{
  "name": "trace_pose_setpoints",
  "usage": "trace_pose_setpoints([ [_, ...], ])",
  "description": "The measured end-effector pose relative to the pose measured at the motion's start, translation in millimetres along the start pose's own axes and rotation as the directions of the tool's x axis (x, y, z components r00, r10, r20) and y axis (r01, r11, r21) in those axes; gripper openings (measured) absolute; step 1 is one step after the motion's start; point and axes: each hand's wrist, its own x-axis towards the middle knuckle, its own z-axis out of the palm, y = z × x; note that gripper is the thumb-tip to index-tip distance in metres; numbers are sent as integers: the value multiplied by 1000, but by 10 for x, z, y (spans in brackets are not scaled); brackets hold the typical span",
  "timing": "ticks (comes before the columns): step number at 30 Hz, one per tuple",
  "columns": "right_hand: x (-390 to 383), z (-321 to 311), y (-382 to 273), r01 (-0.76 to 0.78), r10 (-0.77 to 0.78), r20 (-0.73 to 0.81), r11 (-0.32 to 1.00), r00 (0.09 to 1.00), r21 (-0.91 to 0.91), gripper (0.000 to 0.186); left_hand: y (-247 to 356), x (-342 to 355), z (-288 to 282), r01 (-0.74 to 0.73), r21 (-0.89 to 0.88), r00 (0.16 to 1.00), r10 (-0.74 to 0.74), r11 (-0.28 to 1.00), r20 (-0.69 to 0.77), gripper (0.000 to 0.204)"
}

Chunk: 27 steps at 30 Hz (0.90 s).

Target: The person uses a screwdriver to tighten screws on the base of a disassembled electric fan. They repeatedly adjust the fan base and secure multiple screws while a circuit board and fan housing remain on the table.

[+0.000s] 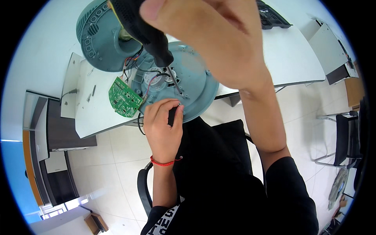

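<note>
My right hand (pixel 223 43), large at the top, grips the dark handle of a screwdriver (pixel 156 45). Its metal shaft slants down to small posts on a blue-grey round plastic housing (pixel 201 92); whether the tip touches one cannot be told. By the near rim, my left hand (pixel 162 125) is closed on a small black part (pixel 171 116) with a hole at its end. Wires cross a round silver component (pixel 155 81) in the housing's middle. A green circuit board (pixel 124 98), wired to the assembly, lies left of my left hand.
Another blue-grey round housing (pixel 102 56) stands at the back left, joined by wires. Small loose pieces (pixel 91 94) lie on the white table (pixel 87 117). A black tray-like object (pixel 274 17) is at the back right. Further right stands a black chair (pixel 344 135).
</note>
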Motion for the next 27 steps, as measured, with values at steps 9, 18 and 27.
trace_pose_setpoints([
  [9, 14, 24, 6, -2, 4, 30, 999, 1000, -49, 33, -45, -19, 52, -25, -16, 999, 25, 1000, -26, 11],
  [18, 0, 22, -3, 5, -2, 30, 996, 1000, -94, 34, -65, -34, 101, -55, -43, 997, 52, 998, -61, 18],
  [27, 38, -59, -72, 25, -19, 44, 991, 999, -135, 34, -48, -30, 68, -32, -38, 999, 31, 999, -20, 20],
])
